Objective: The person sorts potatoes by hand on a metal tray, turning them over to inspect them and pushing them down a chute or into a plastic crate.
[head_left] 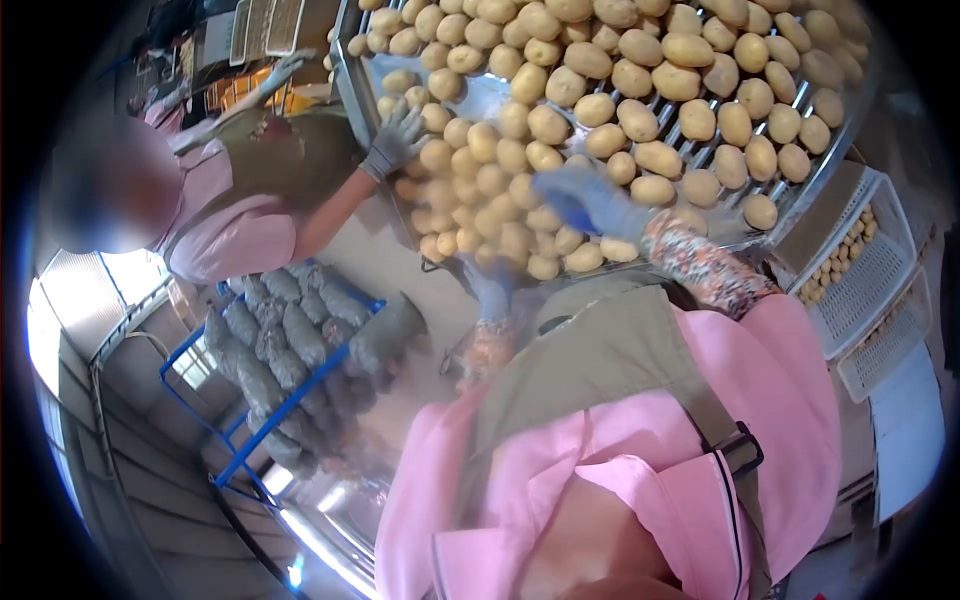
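Observation:
Potatoes [590, 60] cover a metal roller table in front of me. My right hand [590, 200], in a pale glove with a blue patch and a floral sleeve, is over the potatoes near the table's near side. Motion smears its fingers, and I cannot make out whether it holds anything. My left hand [487, 285], also gloved, is at the near edge of the table beside the closest potatoes [490, 235]. It is blurred too, so its grip does not show.
A co-worker stands at the left, one gloved hand [395, 140] touching the potatoes' edge. Behind is a blue-framed cart [300, 410] loaded with filled grey bags [285, 320]. White plastic crates [870, 285], one with small potatoes [840, 255], stand at the right.

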